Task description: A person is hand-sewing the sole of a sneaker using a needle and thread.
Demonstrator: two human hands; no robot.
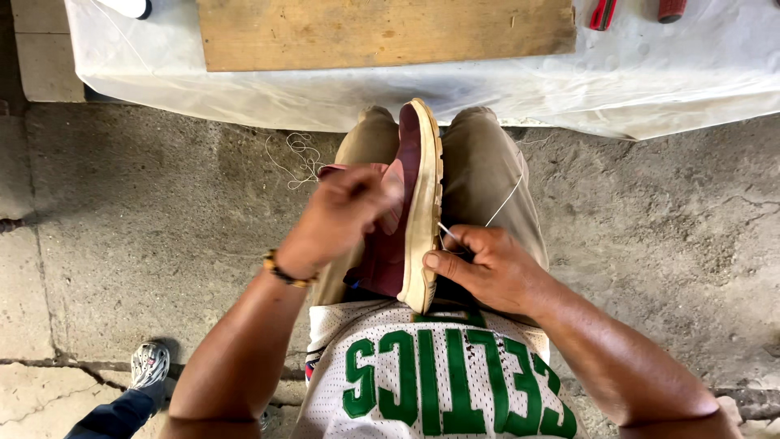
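A maroon shoe [409,162] with a cream sole [426,203] stands on its side between my knees, toe pointing away. My left hand [337,215] reaches into the shoe's opening, fingers blurred. My right hand [487,268] rests against the sole's outer edge, thumb pressed on it, and pinches a thin metal needle or awl [446,231] at the sole. A white thread [508,199] runs up from that hand over my right thigh.
A loose tangle of thread [296,158] lies on the concrete floor to the left. A table under a white sheet [650,73] with a wooden board [382,32] stands ahead. Red-handled tools [603,12] lie on it. Another person's sneaker [150,366] is at the lower left.
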